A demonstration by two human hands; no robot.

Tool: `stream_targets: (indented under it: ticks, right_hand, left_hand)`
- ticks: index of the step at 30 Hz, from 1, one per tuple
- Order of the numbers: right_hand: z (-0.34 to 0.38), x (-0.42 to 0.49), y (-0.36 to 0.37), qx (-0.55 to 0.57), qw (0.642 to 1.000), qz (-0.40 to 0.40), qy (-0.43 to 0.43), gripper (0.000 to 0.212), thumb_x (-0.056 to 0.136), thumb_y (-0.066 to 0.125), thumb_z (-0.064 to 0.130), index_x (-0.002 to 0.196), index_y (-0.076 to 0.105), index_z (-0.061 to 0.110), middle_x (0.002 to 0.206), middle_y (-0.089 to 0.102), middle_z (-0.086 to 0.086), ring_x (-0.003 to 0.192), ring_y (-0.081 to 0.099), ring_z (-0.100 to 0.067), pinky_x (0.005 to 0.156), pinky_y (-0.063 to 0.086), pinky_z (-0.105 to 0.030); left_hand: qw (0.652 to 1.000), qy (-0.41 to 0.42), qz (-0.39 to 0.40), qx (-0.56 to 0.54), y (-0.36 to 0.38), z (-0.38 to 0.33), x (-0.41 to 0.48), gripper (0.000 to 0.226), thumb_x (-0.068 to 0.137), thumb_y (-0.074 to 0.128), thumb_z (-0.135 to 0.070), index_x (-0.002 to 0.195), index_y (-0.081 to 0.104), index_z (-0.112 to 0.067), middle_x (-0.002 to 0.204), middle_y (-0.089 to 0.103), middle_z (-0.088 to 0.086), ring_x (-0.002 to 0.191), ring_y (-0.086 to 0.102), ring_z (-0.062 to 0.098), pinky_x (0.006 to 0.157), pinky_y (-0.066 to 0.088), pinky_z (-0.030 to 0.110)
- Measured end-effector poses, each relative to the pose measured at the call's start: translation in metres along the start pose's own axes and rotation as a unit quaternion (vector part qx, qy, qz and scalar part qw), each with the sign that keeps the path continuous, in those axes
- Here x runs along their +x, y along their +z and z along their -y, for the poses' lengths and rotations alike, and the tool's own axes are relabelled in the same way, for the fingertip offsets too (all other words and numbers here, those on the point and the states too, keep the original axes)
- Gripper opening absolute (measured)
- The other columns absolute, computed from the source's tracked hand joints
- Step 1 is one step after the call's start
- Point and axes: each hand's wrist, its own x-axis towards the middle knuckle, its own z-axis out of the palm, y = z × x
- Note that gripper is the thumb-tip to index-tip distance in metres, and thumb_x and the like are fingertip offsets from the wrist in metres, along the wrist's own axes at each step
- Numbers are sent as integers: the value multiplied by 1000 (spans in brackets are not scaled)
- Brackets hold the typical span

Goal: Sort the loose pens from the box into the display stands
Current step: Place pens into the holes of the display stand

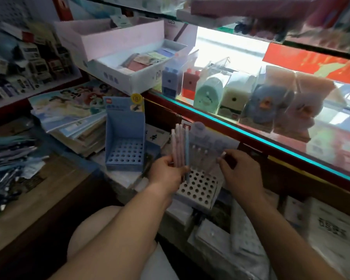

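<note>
Flanking stand edges: left hand grips pens, right hand pinches one.

One wide-angle camera on the person's head looks forward and down, close over the perforated white display stand, with the lit glass shelf at right.

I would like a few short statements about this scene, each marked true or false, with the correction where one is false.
1. The left hand grips a bundle of pens. True.
2. The blue stand is full of pens. False: the holes that show are empty.
3. The right hand lies flat on the blue stand. False: it is over the white stand, pinching what looks like a pale pen.
4. The blue stand is to the left of the white stand. True.
</note>
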Motion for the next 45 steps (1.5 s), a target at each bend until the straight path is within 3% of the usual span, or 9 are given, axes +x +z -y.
stream_targets:
  ticks: [7,21,25,28,30,33,37,42,45]
  right_hand:
    - [-4,10,14,-37,999,16,-7,14,97,66,26,110,68,22,103,61,8,92,53,-6,74,38,-20]
    - [8,16,25,-199,978,55,44,19,99,58,43,102,66,27,89,64,8,75,57,-10,66,48,-29]
    - [14,8,7,12,999,10,46,9,97,63,39,97,63,31,90,63,14,77,60,-2,63,45,-21]
    - [25,2,-5,283,955,47,71,7,99,60,32,100,67,31,93,68,10,78,65,1,59,48,-16]
    - [26,2,-7,319,939,93,86,10,99,60,30,104,69,29,93,70,7,74,66,1,57,50,-15]
    - [20,3,-6,296,947,88,85,9,99,61,26,101,70,29,92,71,7,77,68,-4,61,53,-20]
    - [8,7,-6,269,961,-41,47,10,99,61,27,99,65,36,101,68,11,91,67,-7,72,55,-21]
    - [0,5,8,35,999,-28,-12,18,98,64,23,115,68,22,106,60,10,97,55,-5,76,36,-12]
    - [1,3,15,0,1000,-31,-2,22,99,62,21,120,67,17,112,64,2,98,52,-6,83,39,-18]
  left_hand:
    - [999,-20,13,-37,3,2,5,26,91,68,3,109,71,-15,105,74,14,105,69,36,96,56,53]
    - [997,-24,75,-14,-1,5,1,32,90,70,-2,119,70,-17,109,75,6,105,71,25,95,58,45]
    - [996,-16,84,26,0,7,1,31,90,70,-1,114,71,-20,109,75,3,104,71,22,94,58,41]
    - [989,-10,124,82,4,5,-2,28,89,70,-2,102,71,-27,104,74,-2,102,69,19,92,58,38]
    - [985,-16,137,108,6,5,-5,29,90,70,-2,96,69,-30,102,73,-4,101,69,17,95,57,40]
    - [985,-16,119,123,7,8,-5,30,89,71,0,101,72,-27,104,74,-1,102,69,20,97,57,45]
    - [994,-8,34,106,2,9,0,28,89,72,-2,110,72,-21,103,73,1,99,68,21,94,58,42]
    - [996,-14,18,82,1,11,2,35,87,74,-2,119,69,-15,103,73,6,98,71,24,91,60,45]
    - [997,-12,16,73,2,11,3,34,87,74,-3,119,69,-15,101,73,6,96,71,24,88,60,42]
